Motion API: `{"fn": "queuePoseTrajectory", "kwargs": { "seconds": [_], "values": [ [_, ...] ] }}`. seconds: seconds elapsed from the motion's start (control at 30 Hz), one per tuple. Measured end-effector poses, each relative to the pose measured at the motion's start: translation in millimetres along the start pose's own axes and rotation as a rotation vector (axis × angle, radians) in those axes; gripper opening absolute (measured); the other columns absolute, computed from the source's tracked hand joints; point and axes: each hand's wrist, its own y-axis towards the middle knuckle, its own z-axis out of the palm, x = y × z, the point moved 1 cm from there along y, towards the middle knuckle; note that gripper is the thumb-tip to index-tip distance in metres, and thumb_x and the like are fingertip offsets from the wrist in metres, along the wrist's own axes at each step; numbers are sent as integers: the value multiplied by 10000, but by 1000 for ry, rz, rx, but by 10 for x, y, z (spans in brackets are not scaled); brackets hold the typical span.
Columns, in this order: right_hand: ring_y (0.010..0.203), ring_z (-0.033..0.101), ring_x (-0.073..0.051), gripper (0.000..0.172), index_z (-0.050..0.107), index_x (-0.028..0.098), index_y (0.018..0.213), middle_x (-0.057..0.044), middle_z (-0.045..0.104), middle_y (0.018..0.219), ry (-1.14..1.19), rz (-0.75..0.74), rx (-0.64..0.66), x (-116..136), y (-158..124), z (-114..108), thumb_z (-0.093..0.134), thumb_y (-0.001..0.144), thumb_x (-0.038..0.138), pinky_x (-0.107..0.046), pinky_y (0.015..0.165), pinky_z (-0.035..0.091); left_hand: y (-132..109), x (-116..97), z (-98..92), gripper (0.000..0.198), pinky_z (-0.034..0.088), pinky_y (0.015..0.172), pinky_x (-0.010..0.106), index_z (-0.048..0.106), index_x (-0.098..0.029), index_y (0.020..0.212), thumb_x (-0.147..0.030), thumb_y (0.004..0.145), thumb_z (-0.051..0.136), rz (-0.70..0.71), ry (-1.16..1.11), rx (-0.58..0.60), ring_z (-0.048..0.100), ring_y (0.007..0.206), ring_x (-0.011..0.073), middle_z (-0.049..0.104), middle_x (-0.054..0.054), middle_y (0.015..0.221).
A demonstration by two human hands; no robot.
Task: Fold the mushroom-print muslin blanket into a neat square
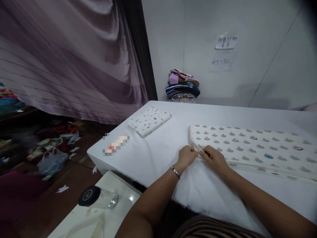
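Pinching at the corner: the near left corner of the long patterned cloth [247,145] is held by the left hand [187,155] and the right hand [215,161], fingers closed on its layered edge.
Long cloth: spread rightward from the fingertips across the white table [163,158]; the corner is partly hidden by the fingers.
Small folded cloth [150,121]: laid farther left, well apart from the hands.
Fabric stack [182,87]: piled beyond the table, near the wall.
Black-lidded jar [89,195]: placed on a lower cream surface [81,221], left of the left forearm.

Patterned cloth [247,150] at 3 o'clock looks matt, bracelet [175,172] at 5 shiny metal, curtain [86,56] at 10 satiny fabric.
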Motion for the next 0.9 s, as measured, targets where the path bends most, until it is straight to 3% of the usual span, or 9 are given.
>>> {"fn": "queuePoseTrajectory", "kwargs": {
  "seconds": [0.1, 0.27, 0.67, 0.9],
  "values": [
    [698, 529, -149, 237, 521, 233, 748, -4, 573, 758, 30, 4, -30, 9, -13, -6, 400, 907, 360, -277, 623, 393, 4, 31, 1, 163, 288, 535, 235, 558, -178, 537, -243, 681, 520, -20, -66, 6, 444, 557, 107, 495, -35, 534],
    [758, 541, -169, 233, 527, 231, 755, -22, 581, 793, -39, -57, 29, 30, -20, 18, 397, 902, 356, -284, 635, 388, 5, 61, -13, 118, 318, 543, 222, 570, -171, 586, -242, 669, 525, -39, -155, 17, 476, 589, 109, 518, -34, 571],
    [735, 539, -157, 264, 525, 229, 725, -9, 569, 757, 50, -65, 62, 44, -3, -29, 395, 912, 362, -282, 643, 399, 13, 91, -3, 166, 329, 547, 219, 558, -167, 582, -300, 682, 568, -9, -188, 43, 451, 576, 97, 509, -42, 574],
    [744, 559, -156, 231, 577, 223, 852, -22, 591, 843, 52, -84, -63, 10, -24, -30, 406, 926, 359, -282, 652, 426, -2, 82, -17, 158, 317, 550, 218, 555, -171, 566, -282, 677, 545, -21, -171, 42, 457, 585, 101, 502, -39, 568]
  ]
}}
